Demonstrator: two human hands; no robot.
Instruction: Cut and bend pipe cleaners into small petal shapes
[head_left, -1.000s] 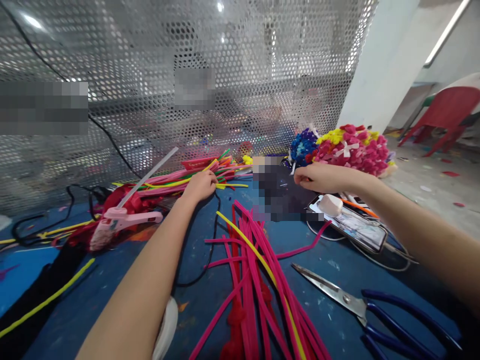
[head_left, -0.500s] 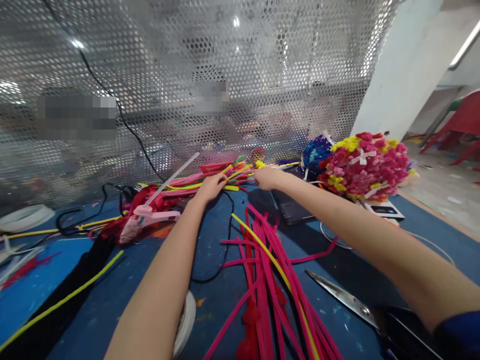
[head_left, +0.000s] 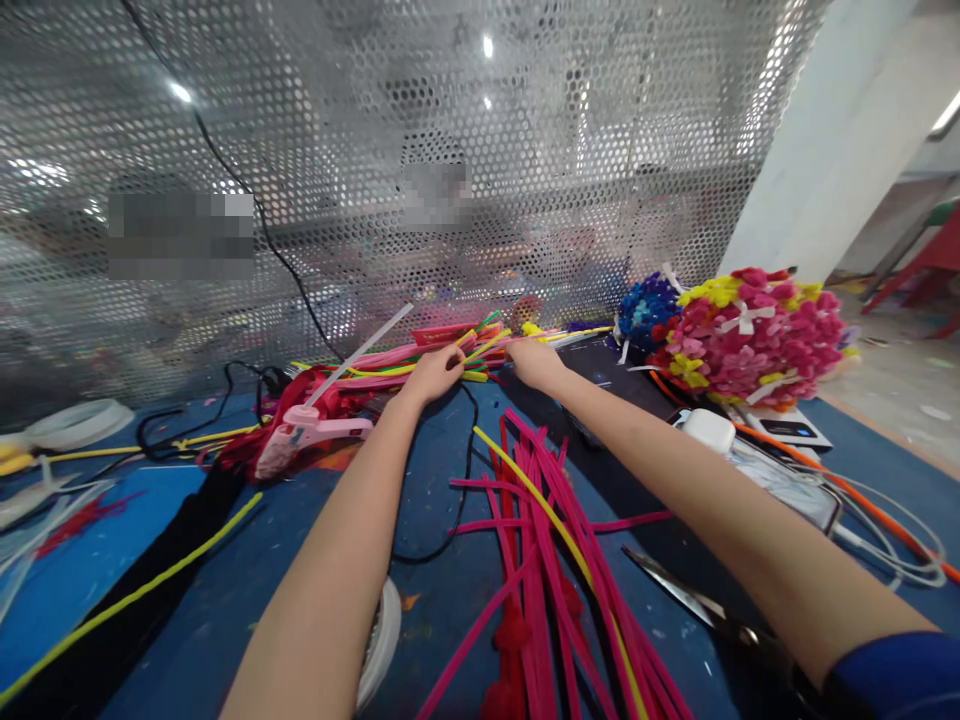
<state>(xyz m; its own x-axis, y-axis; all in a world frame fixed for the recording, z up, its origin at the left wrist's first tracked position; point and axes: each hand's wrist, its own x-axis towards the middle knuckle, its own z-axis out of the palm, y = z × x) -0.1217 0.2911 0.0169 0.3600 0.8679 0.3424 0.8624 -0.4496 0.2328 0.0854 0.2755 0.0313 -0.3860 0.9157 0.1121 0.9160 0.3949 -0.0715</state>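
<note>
A bundle of pipe cleaners [head_left: 386, 362], in pink, yellow, red and green, lies at the back of the table by the perforated metal panel. My left hand [head_left: 436, 374] is curled over its right part, fingers bent round some of the strands. Just to the right, my right hand [head_left: 534, 362] is closed at the strands' right ends. Its fingertips are turned away, so what they pinch is hidden. Between my forearms lie loose magenta pipe cleaners [head_left: 536, 560] with one yellow pipe cleaner [head_left: 559, 522] across them.
A pink glue gun [head_left: 300, 435] with a glue stick lies left of my left forearm. Open scissors [head_left: 697, 605] and a phone [head_left: 784, 485] with cables are by my right forearm. A pink flower bouquet [head_left: 757, 340] stands back right. A white tape roll [head_left: 381, 640] is partly hidden.
The view has turned slightly left and shifted, showing more of the phone and cables. My right arm has drawn aside a little; both hands stay at the bundle.
</note>
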